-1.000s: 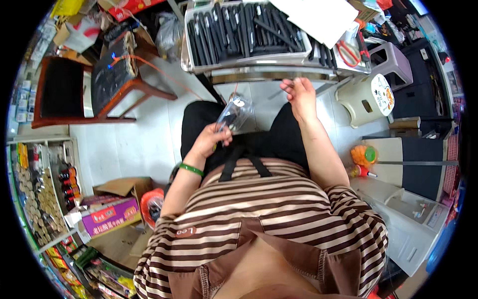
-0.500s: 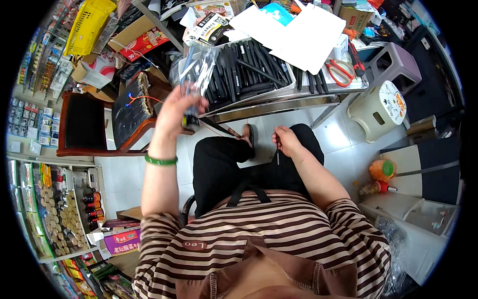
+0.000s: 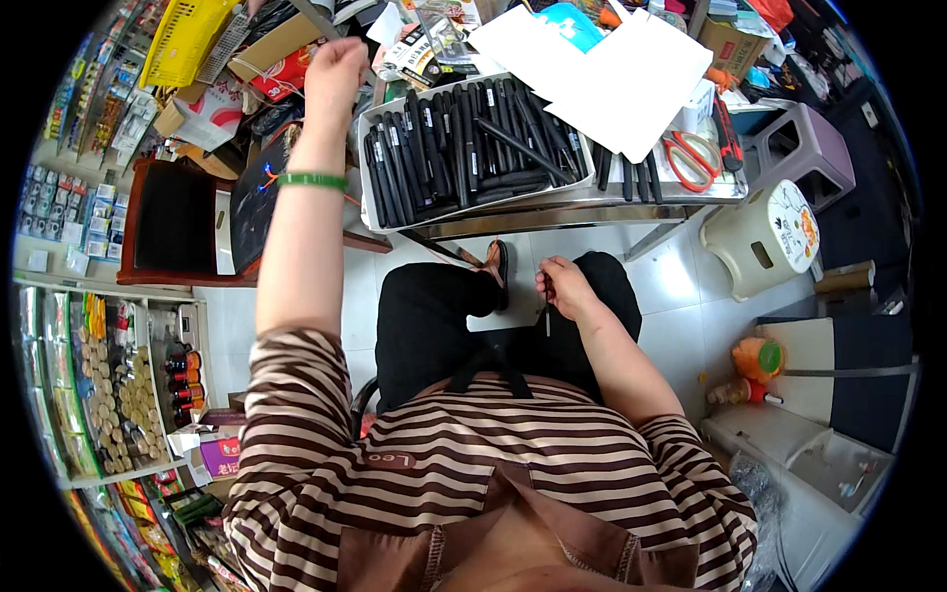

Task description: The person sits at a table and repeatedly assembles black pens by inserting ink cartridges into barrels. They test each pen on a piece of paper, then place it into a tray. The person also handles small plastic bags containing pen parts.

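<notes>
- Upper left: the left hand (image 3: 337,71) seems to be reaching out; blurry, so its grip can't be told.
- Middle: the right hand (image 3: 561,284) pinches a thin stick (image 3: 548,322); next calls for holding it steady.

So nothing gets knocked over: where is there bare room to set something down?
Bare floor tile shows between the right knee and the cream stool, and between the wooden chair and left thigh, partly hidden by the left arm. The table is crowded with a white tray of black sticks, white sheets and scissors; boxes crowd near the left hand.
</notes>
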Motion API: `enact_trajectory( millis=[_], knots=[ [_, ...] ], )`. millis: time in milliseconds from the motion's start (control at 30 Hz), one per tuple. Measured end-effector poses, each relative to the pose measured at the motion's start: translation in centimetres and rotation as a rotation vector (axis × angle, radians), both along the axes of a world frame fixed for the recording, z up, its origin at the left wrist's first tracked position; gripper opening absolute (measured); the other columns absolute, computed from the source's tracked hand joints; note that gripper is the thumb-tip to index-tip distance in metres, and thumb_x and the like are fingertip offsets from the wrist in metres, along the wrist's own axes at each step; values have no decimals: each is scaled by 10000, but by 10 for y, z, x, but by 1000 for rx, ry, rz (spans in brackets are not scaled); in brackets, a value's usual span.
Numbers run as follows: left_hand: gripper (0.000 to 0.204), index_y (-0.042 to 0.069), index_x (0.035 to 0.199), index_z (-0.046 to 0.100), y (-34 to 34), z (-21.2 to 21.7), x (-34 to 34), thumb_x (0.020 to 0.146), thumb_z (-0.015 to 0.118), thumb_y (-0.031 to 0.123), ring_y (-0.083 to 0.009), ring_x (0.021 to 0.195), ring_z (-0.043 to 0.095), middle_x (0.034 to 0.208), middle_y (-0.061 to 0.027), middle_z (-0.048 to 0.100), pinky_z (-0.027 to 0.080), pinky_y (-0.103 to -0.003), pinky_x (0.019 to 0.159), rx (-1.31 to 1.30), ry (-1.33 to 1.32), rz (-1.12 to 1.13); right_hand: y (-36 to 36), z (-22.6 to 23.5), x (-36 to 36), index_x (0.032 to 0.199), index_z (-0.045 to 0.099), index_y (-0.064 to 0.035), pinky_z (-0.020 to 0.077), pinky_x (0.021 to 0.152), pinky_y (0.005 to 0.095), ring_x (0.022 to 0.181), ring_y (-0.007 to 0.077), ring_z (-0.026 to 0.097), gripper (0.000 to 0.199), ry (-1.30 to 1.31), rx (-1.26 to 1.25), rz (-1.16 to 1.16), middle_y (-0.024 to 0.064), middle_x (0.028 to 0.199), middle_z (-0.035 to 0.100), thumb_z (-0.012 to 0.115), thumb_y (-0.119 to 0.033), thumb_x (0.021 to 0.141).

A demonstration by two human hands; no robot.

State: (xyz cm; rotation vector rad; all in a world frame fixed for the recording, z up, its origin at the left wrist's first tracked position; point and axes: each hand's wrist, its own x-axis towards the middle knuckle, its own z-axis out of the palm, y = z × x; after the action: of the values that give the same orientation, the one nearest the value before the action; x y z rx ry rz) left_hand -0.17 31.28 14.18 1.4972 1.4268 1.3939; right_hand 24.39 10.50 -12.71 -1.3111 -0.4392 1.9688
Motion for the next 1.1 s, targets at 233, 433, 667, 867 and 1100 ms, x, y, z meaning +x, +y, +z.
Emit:
enact_trajectory(
  millis=[233,433,667,867,1100],
  knots=[
    [218,33,815,630,-67,-45,4,772,633,247,-148,620,562,659,-56,602,446,-285,602,-103,778,-61,1,3,-5,840,472,-107,363,484,218,559,91,483,133,-12,8,65,-16,681,510,439,-221,901],
    [279,69,746,591,-79,-35,32,710,669,334,-276,729,608,708,-100,625,470,-377,658,-263,948,-28,0,-4,-3,854,473,-100,376,498,227,575,106,487,127,11,26,44,-1,697,512,440,-215,898],
    [348,44,828,585,-97,-48,43,686,693,343,-292,749,602,757,-127,614,470,-360,669,-115,1123,19,2,-12,-3,899,470,-74,350,470,244,562,118,496,134,31,32,32,15,703,526,430,-202,898],
    [273,40,771,611,-96,-40,49,679,622,297,-288,790,610,784,-152,633,473,-365,714,-388,973,10,2,-8,-3,888,470,-75,364,478,244,575,117,501,131,6,27,21,15,709,525,438,-202,894],
    [93,44,779,532,-125,-46,21,812,558,128,-105,663,557,728,-21,586,441,-226,601,-318,-15,-284,1,-3,-3,854,465,-85,381,497,240,579,117,484,118,41,61,33,13,697,503,441,-190,902]
  ],
)
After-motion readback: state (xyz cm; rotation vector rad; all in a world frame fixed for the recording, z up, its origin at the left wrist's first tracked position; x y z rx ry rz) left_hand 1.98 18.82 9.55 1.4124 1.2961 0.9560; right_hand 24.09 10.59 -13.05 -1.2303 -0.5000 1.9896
